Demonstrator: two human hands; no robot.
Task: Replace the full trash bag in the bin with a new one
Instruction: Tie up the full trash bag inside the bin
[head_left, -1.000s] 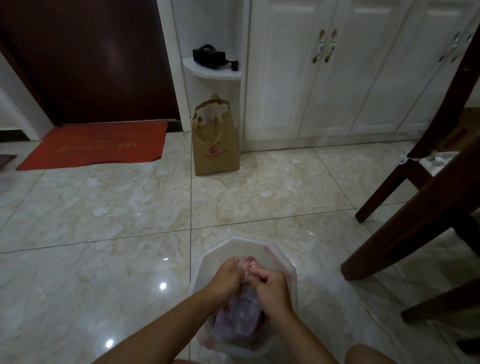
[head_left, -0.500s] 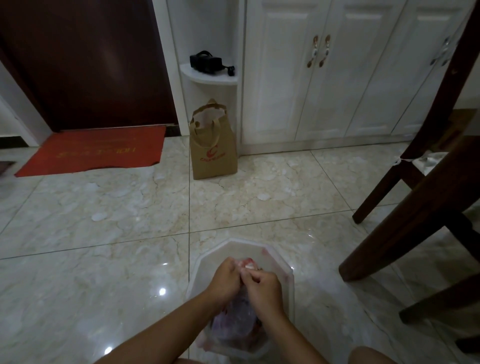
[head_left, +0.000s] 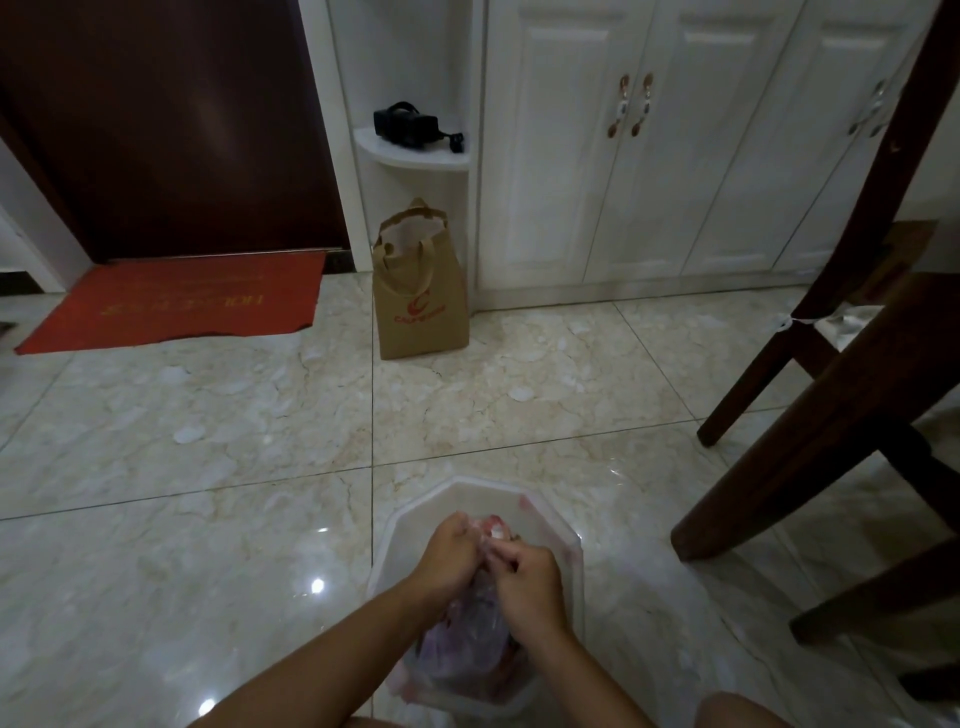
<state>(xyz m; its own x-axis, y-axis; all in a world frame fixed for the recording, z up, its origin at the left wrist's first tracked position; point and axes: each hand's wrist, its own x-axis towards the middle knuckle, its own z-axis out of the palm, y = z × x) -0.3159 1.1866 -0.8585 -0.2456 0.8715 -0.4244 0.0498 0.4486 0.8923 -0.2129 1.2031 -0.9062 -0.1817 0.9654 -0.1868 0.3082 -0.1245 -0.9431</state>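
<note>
fingers (head_left: 470, 538) of both hands still pinching the trash bag (head_left: 467, 644) top, bunched tighter over the bin (head_left: 415, 519)

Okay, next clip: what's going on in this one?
A person crouches over a white bin on a marble floor, both hands bunched at the gathered top of the translucent trash bag that sits inside it. The left hand and right hand pinch the bag's neck together, apparently tying it. The bag has not left the bin, and no new bag is in view.
</note>
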